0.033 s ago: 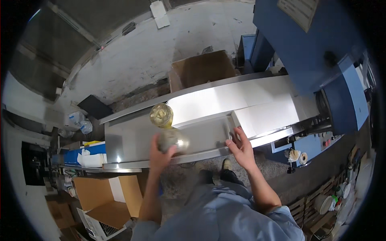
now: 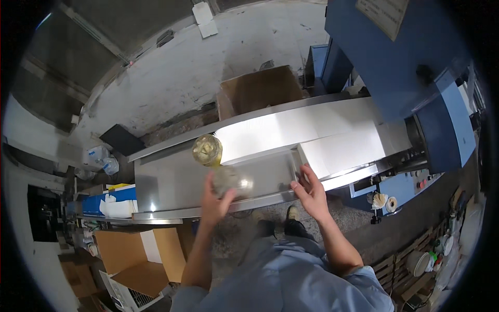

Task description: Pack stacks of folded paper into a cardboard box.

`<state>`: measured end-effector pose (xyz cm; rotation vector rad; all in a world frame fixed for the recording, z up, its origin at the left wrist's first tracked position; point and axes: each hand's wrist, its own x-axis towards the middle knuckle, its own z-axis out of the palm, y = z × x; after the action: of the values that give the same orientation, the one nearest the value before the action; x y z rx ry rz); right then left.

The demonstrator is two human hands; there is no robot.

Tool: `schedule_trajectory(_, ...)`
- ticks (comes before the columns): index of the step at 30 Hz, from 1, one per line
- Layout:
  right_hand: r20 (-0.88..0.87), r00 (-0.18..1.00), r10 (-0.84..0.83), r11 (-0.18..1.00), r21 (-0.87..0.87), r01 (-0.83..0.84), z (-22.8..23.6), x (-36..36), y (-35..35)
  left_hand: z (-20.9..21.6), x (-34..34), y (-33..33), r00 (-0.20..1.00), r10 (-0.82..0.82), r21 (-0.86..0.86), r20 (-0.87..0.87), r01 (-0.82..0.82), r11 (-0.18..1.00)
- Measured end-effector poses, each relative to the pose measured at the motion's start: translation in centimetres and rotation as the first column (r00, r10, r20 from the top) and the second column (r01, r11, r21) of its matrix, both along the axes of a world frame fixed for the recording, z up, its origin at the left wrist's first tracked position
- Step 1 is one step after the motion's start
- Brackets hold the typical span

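A long metal table (image 2: 166, 176) carries a flat white slab (image 2: 343, 152) toward its right end; the right hand (image 2: 313, 198), fingers parted and loose, is at the slab's near left corner, contact unclear. The left hand (image 2: 213, 205) grasps a blurred, jar-like vessel (image 2: 232, 182) above the table, shiny end rightward; just beyond stands a yellowish jar (image 2: 207, 150).

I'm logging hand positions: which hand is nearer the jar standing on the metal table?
Left. The left hand, holding a blurred jar, is below the standing jar in the picture; the right hand is off right, near the table's front edge.
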<state>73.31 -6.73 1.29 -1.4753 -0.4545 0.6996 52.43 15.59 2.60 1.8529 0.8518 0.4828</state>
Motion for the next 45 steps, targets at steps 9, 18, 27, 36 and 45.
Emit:
schedule_trajectory(9,0.555,0.818,-0.152,0.987,0.045,0.153,5.0,-1.0,-0.6,1.6,6.6,-4.9,0.975,-0.041,-0.130,0.217,0.071,0.989)
schedule_trajectory(18,0.740,0.665,0.100,0.993,-0.118,-0.019,3.9,-5.0,10.5,3.1,5.6,9.4,0.985,0.165,0.633,-0.057,-0.092,0.769)
schedule_trajectory(27,0.901,0.375,0.220,0.971,-0.240,0.005,-2.3,-6.4,22.1,2.0,5.5,10.2,0.982,0.136,0.518,-0.129,-0.050,0.854)
schedule_trajectory(36,0.851,0.313,0.422,0.887,-0.459,0.054,3.3,-9.4,22.2,1.2,-4.4,16.0,0.995,0.069,0.500,-0.076,-0.022,0.866)
schedule_trajectory(45,0.849,0.465,0.250,0.940,-0.328,0.094,-0.2,-8.0,22.3,4.1,-9.7,18.0,0.949,0.279,0.764,-0.144,-0.073,0.641)
